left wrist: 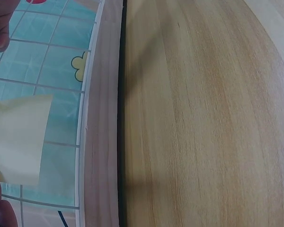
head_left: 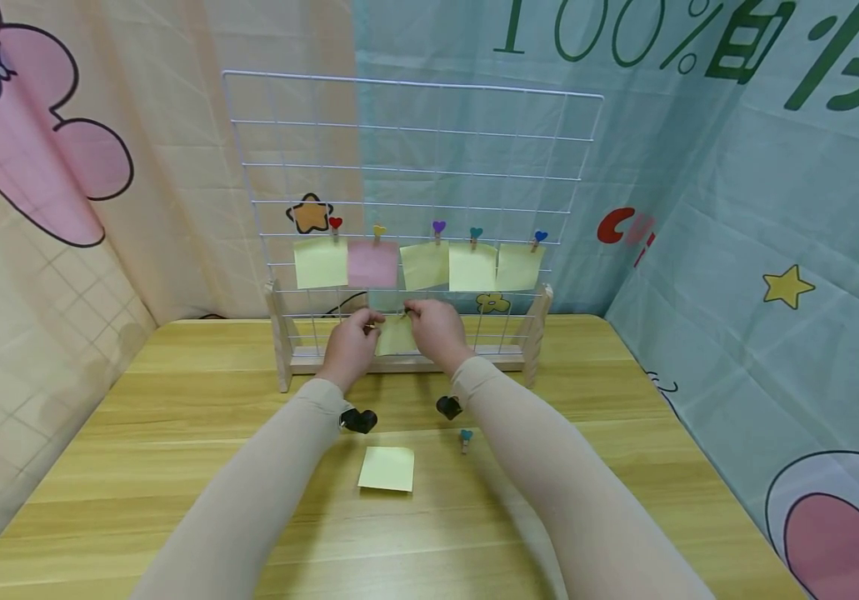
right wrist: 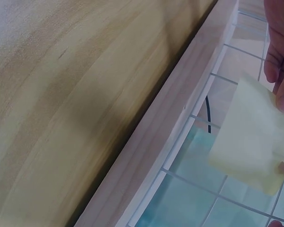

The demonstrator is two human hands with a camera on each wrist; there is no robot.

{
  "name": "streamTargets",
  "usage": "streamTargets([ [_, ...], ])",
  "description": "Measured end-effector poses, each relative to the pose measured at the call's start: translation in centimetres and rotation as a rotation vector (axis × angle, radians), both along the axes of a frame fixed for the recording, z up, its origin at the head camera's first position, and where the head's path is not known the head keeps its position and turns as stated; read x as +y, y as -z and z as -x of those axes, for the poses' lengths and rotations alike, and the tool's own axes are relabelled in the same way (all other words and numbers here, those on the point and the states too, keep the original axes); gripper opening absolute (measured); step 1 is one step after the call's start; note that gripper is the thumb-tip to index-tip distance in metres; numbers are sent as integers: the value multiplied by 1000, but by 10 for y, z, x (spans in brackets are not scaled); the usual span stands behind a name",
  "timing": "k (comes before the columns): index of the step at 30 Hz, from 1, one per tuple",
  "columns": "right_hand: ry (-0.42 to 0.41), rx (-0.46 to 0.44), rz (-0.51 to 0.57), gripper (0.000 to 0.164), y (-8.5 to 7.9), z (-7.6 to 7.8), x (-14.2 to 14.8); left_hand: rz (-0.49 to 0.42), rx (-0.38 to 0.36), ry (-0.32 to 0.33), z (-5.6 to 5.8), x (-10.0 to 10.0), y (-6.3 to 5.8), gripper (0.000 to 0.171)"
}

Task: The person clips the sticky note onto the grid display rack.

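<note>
A pale yellow sticky note [head_left: 396, 335] is held against the lower part of a white wire grid [head_left: 414, 174]. My left hand [head_left: 352, 348] pinches the note's left edge between thumb and finger, plain in the right wrist view, where the note [right wrist: 251, 137] tilts. At its top right my right hand [head_left: 438, 332] pinches a small clip [head_left: 404, 313], mostly hidden by the fingertips. Above the hands, several notes hang in a row from heart-topped clips, among them a pink note [head_left: 372, 264].
On the table [head_left: 197, 467] lie a pad of yellow notes [head_left: 387, 468] and a teal heart clip [head_left: 466, 441], between the forearms. Wooden feet and a crossbar [head_left: 407, 364] support the grid. Printed curtains [head_left: 699, 350] stand behind and at both sides.
</note>
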State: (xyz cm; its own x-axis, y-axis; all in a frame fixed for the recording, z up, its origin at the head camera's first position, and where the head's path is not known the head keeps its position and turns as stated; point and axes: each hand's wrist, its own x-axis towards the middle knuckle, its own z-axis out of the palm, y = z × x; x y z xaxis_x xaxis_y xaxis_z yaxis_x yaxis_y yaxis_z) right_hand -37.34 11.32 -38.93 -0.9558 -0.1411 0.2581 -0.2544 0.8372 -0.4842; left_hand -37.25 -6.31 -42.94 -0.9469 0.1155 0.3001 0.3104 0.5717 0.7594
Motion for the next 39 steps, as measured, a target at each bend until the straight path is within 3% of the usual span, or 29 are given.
streamTargets([
  [24,26,43,31,29,1,2,-1,2,-1,1,3,0,3,20],
  [33,-21,-70,98,38,3,-1,4,-8,-8,6,2,0,4,21],
  [39,-54,-61,91,42,4,-6,9,-2,10,3,2,0,4,22],
])
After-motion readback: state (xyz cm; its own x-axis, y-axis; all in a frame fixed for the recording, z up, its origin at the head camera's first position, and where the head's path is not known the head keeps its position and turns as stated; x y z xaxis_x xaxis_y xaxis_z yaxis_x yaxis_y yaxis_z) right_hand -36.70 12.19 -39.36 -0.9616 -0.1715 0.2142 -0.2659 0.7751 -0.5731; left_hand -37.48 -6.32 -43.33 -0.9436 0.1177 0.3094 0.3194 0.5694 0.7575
